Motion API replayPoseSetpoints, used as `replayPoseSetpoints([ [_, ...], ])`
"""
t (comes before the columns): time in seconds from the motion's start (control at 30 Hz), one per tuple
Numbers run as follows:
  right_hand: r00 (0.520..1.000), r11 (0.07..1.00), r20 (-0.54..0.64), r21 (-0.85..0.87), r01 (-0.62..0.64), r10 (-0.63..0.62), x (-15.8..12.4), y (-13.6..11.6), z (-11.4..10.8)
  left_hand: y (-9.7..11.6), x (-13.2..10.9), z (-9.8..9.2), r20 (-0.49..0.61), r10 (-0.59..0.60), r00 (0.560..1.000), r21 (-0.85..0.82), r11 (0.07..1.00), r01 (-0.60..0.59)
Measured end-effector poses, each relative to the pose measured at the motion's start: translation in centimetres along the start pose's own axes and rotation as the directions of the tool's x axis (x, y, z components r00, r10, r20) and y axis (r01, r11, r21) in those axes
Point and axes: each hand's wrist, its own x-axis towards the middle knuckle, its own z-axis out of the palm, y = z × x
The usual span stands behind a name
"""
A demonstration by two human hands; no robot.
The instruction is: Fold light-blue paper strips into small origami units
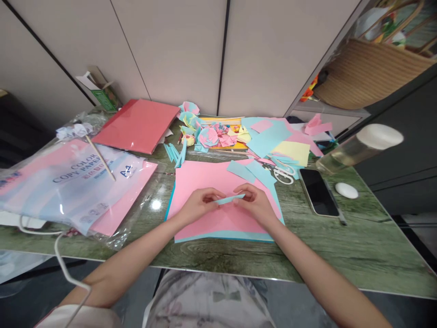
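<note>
Between my two hands stretches a narrow light-blue strip of paper (228,200), folded or rolled slim. My left hand (201,205) pinches its left end, and my right hand (254,203) pinches the right end with thumb and fingers. Both hands hover over a pink sheet of paper (194,180), which lies on blue sheets on the table. Cut light-blue pieces (241,170) rest on its upper right corner. White-handled scissors (284,175) lie just beyond that corner. Several slim folded blue strips (172,153) are at the pink sheet's upper left.
Crumpled paper flowers (208,135) and paper scraps (269,136) line the back. A phone (318,192), a white oval object (347,190) and a bottle (358,148) stand right. At left are a copy paper pack (78,182), a red folder (138,125) and a white cable (61,259).
</note>
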Motion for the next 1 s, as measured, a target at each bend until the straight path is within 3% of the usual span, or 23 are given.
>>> replayPoseSetpoints([
  [0.13,0.998,0.991,0.019,-0.120,0.054,-0.052,-0.6,-0.6,0.9,-0.1,-0.4,1.0,-0.017,0.021,1.000,0.188,0.982,-0.017],
  [0.33,1.000,0.998,0.021,-0.067,0.007,-0.006,-0.7,-0.9,1.2,-0.3,-0.5,1.3,0.029,-0.077,0.997,0.054,0.996,0.075],
  [0.67,0.999,0.998,-0.041,0.060,-0.031,0.033,-0.2,-0.5,0.5,0.4,-0.7,1.2,0.040,0.006,0.999,0.146,0.989,-0.012],
  [0.83,0.999,0.996,-0.023,0.087,-0.033,0.035,0.0,-0.3,0.2,0.2,-0.6,1.0,0.115,-0.051,0.992,0.012,0.999,0.050],
  [1.0,0.994,0.995,-0.113,0.101,0.004,0.007,0.5,-0.1,-1.0,-0.3,-0.5,0.4,0.147,-0.073,0.986,-0.136,0.986,0.094],
])
